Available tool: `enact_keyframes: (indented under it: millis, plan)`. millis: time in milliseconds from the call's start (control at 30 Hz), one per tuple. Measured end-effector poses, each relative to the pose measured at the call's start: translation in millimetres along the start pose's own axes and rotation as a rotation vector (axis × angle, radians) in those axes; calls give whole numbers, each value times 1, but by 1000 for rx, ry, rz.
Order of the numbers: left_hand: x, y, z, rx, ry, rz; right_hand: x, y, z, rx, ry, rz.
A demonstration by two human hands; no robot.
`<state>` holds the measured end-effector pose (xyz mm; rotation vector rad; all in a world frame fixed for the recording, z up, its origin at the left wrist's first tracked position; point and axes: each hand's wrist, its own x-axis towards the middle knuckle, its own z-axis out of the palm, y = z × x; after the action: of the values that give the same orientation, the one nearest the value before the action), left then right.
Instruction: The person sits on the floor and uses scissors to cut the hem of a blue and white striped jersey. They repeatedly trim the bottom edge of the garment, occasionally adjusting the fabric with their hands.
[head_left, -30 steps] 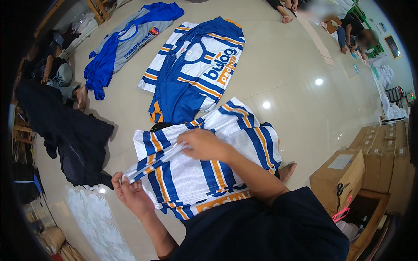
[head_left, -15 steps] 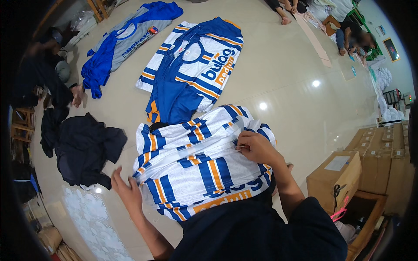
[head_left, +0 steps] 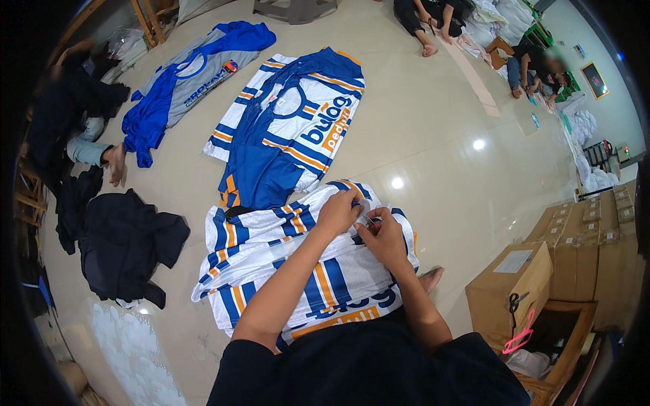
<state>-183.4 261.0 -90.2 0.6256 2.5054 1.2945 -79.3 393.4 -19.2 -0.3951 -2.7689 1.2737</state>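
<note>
A white, blue and orange jersey (head_left: 284,265) lies bunched in folds across my lap and the floor before me, with a paler band running along its middle. Both hands meet at its upper right part. My left hand (head_left: 338,212) has crossed over the jersey, its fingers pinched together. Close beside it, my right hand (head_left: 384,239) is closed too, thumb against fingertips. A small pale, shiny bit shows between the two hands; its kind cannot be made out. My left forearm covers part of the jersey.
Beyond lie another such jersey (head_left: 284,135) and a blue and grey shirt (head_left: 196,78). Black clothing (head_left: 125,240) is at the left. Cardboard boxes (head_left: 508,277), with scissors (head_left: 516,304) and a pink-handled tool (head_left: 520,338), stand right. Other people sit at the far left and far right.
My left hand has left the jersey's left edge and moved right, up to my right hand. The left end of the jersey now lies loose. The view has shifted slightly.
</note>
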Motion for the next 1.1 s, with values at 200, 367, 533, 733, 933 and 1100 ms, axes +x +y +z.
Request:
enact_keyframes:
  millis: [200,367,533,733,933,1100]
  plan:
    - [-17,15,-22,-495,125,0,19,3,0,-194,252,-217]
    - [-40,11,-47,-713,120,-65,22,-3,0,293,110,-118]
    - [-60,7,-53,-770,15,-132,17,-25,-1,322,-42,-63]
    - [-57,18,-58,-631,66,-67,25,-21,2,493,-112,58]
    - [-51,15,-64,-843,-138,-191,27,-33,-11,639,-167,192]
    - [-49,6,-53,-967,-183,-123,28,-40,-15,710,-155,255]
